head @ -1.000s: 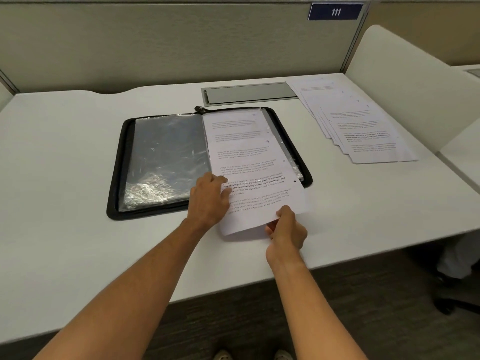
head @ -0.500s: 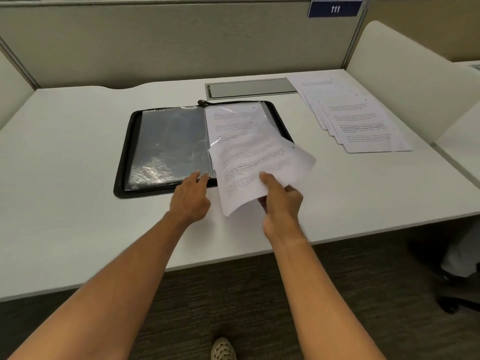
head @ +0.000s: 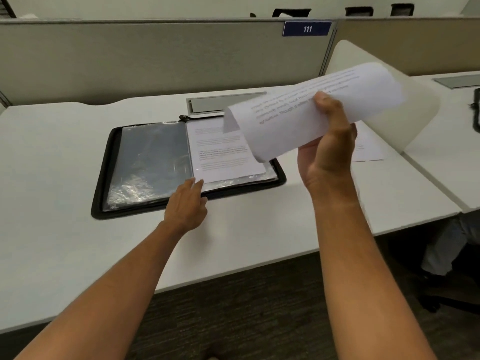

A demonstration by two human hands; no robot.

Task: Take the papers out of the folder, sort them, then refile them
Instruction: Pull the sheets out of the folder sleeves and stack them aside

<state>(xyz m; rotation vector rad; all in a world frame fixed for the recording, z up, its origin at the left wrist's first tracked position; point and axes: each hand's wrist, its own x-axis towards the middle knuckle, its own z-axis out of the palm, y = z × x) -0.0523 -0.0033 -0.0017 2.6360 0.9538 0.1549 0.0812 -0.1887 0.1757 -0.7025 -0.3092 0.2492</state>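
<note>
Above the open folder (head: 109,172), the right hand (head: 328,149) grasps a curling sheet (head: 306,110), lifted clear; the left hand (head: 188,201), fingers relaxed, rests at the folder's near edge. More papers (head: 220,152) remain inside, and a removed stack (head: 368,149) lies right of it, so emptying looks partway done. Bare desk (head: 259,224) lies between folder and near edge.
</note>
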